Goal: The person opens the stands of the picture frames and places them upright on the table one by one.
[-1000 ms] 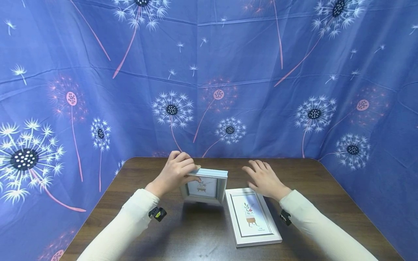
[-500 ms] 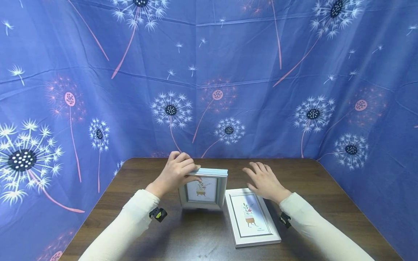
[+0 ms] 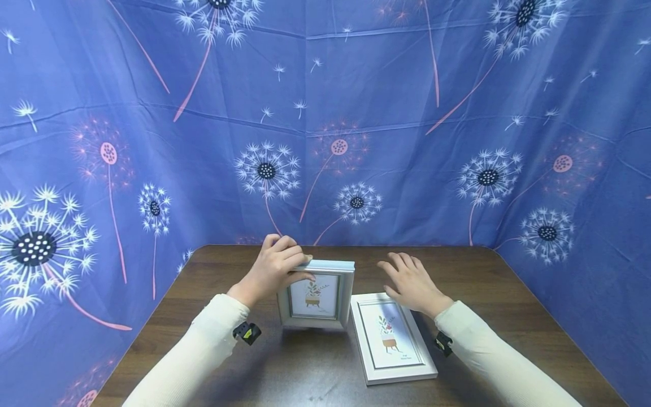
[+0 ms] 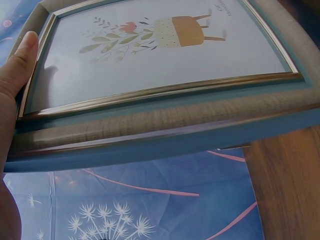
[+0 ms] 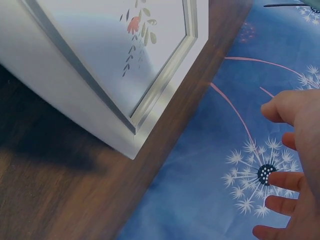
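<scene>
My left hand (image 3: 274,268) grips a picture frame (image 3: 325,323) by its top left corner, the thumb (image 4: 22,62) over the front. This frame has a greyish-beige face, blue-green sides and a gold inner edge around a potted-plant print. It stands nearly upright; whether its bottom edge touches the table I cannot tell. A white picture frame (image 3: 357,333) with a similar print lies face up to its right. My right hand (image 3: 414,285) hovers just beyond that frame's far edge, fingers spread and slightly bent, holding nothing. In the right wrist view, the white frame (image 5: 125,115) is apart from the fingers.
Both frames are on a brown wooden table (image 3: 244,367) with rounded far corners. A blue cloth (image 3: 407,169) printed with dandelions hangs behind it and along both sides. A dark band with a small device (image 3: 246,332) sits at the left wrist.
The frame in my left hand has tilted so that its front faces me more and its bottom edge has come nearer. My right hand and the white frame have stayed almost still.
</scene>
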`<act>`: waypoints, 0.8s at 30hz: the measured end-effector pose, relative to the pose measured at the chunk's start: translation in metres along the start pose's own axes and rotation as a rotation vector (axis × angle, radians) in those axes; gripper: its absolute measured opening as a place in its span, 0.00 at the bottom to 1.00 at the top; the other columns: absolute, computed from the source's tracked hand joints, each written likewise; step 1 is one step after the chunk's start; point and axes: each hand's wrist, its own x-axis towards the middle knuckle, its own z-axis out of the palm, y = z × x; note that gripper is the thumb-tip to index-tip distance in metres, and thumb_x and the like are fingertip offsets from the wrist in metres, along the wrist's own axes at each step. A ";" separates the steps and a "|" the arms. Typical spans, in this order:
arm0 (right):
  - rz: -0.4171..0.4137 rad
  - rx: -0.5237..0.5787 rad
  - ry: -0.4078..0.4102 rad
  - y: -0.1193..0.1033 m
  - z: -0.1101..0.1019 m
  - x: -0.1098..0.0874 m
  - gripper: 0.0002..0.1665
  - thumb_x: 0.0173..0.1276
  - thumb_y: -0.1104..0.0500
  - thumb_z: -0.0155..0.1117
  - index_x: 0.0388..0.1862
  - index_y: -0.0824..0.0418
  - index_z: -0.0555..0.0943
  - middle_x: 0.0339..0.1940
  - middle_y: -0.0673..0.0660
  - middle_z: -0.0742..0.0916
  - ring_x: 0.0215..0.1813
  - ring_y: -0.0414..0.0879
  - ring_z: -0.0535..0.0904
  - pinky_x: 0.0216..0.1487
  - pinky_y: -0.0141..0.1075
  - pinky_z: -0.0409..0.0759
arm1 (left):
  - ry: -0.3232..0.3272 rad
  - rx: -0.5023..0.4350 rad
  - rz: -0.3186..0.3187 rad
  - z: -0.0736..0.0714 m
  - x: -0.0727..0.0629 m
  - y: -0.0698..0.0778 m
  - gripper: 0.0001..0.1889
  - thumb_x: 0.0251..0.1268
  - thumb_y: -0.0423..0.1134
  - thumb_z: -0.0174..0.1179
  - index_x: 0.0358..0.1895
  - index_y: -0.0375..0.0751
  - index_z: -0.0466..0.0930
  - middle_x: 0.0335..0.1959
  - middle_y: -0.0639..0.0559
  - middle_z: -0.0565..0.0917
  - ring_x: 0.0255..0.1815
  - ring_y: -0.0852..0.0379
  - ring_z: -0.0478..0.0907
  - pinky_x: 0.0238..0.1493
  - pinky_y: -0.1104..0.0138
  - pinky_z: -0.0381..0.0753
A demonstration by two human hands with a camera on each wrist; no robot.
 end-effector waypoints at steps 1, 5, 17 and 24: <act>0.002 0.002 -0.002 0.000 0.000 0.000 0.31 0.61 0.52 0.69 0.62 0.61 0.75 0.61 0.69 0.75 0.61 0.65 0.70 0.57 0.60 0.69 | 0.003 0.001 0.001 0.000 0.000 0.000 0.20 0.46 0.53 0.73 0.37 0.45 0.83 0.31 0.58 0.83 0.39 0.54 0.74 0.45 0.54 0.65; 0.010 0.012 -0.005 -0.002 -0.002 0.000 0.31 0.62 0.52 0.69 0.63 0.61 0.75 0.61 0.69 0.75 0.61 0.65 0.70 0.57 0.61 0.69 | 0.027 0.011 0.017 0.002 0.000 -0.001 0.20 0.44 0.53 0.75 0.37 0.45 0.83 0.31 0.58 0.83 0.38 0.54 0.74 0.44 0.54 0.65; 0.016 0.034 0.031 -0.011 -0.008 0.002 0.31 0.61 0.52 0.69 0.62 0.61 0.75 0.61 0.68 0.75 0.61 0.65 0.71 0.57 0.60 0.70 | 0.075 0.041 0.013 0.005 -0.001 -0.005 0.16 0.50 0.53 0.71 0.37 0.46 0.84 0.29 0.59 0.83 0.37 0.53 0.74 0.44 0.53 0.65; 0.010 0.050 0.066 -0.015 -0.012 0.001 0.31 0.61 0.52 0.69 0.62 0.61 0.76 0.60 0.68 0.76 0.60 0.64 0.71 0.56 0.60 0.70 | 0.095 0.015 -0.022 0.008 -0.003 -0.009 0.15 0.51 0.52 0.71 0.36 0.46 0.85 0.29 0.60 0.83 0.36 0.53 0.74 0.44 0.51 0.64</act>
